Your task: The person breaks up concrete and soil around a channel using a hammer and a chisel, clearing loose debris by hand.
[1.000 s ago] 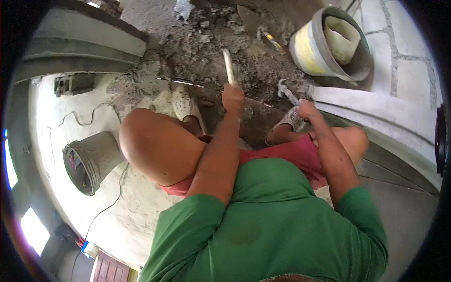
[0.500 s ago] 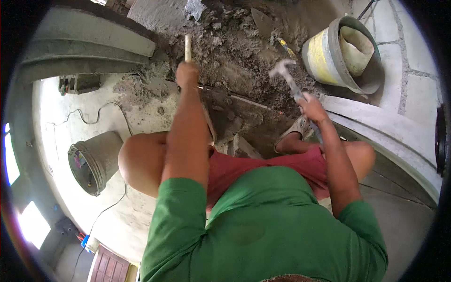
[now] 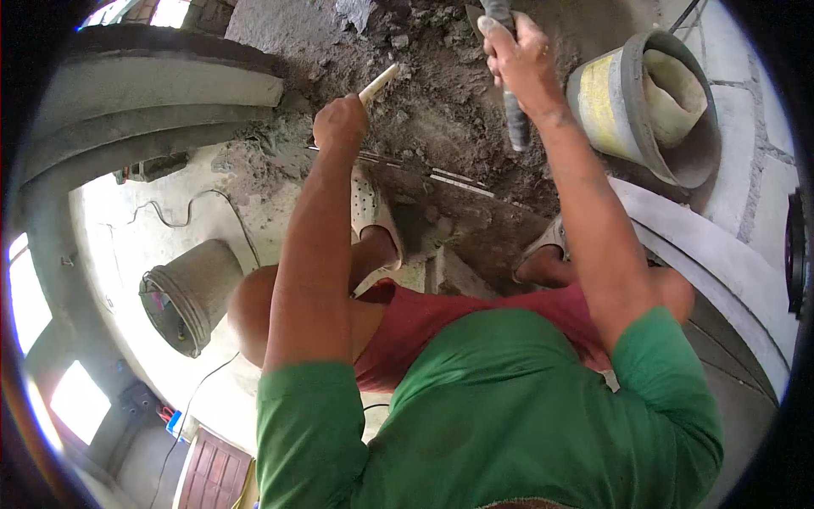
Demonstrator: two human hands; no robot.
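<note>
My left hand [image 3: 340,123] is closed round a pale stick-like handle [image 3: 379,83], which points up and to the right over the rubble. The far end of that tool cannot be made out. Raised at the top of the view, my right hand [image 3: 527,66] grips the grey handle of a hammer [image 3: 516,123]; the hammer's head is cut off by the upper edge. Broken earth and rubble [image 3: 432,110] lie beneath both hands. A thin pale strip [image 3: 462,185] rests on the ground near my feet.
A yellow and white bucket [image 3: 600,103] with a pale sack [image 3: 672,97] inside stands at the right. Another bucket [image 3: 199,293] lies tilted at the left, beside a cable [image 3: 174,222]. Concrete ledges [image 3: 161,93] jut in from the upper left, and a curved ledge [image 3: 704,246] runs along the right.
My right hand has risen far up with the hammer, from beside my right foot. My left hand first moved left with its tool, whose handle now tilts to the right.
</note>
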